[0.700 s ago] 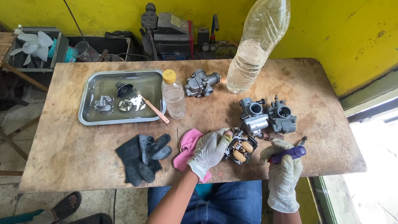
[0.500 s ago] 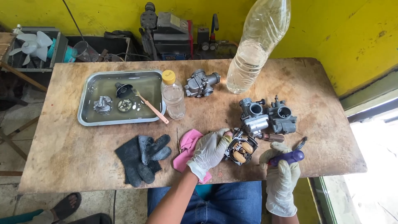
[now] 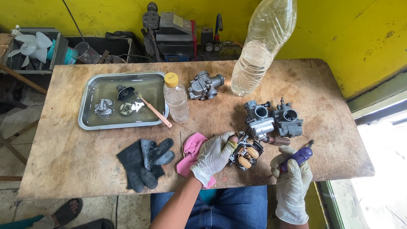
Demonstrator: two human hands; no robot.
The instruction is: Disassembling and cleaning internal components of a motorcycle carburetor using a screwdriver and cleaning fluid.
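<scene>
My left hand [image 3: 213, 154] has its grip clamped on the carburetor [image 3: 245, 155], pinning it to the bench [image 3: 68, 157] near the front edge. My right hand [image 3: 292, 171] is closed around a purple screwdriver [image 3: 298, 157] just beside it. A pink rag [image 3: 191, 152] lies under my left hand; black gloves [image 3: 146, 163] sit further left.

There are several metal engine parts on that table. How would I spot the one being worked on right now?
Start at the wooden table and go to its near edge, right of the pink cloth. There the gloved left hand steadies a carburetor part, while the right hand holds a purple-handled tool. Unlike the other grey carburetors behind it, it lies open, showing two tan floats.
</scene>
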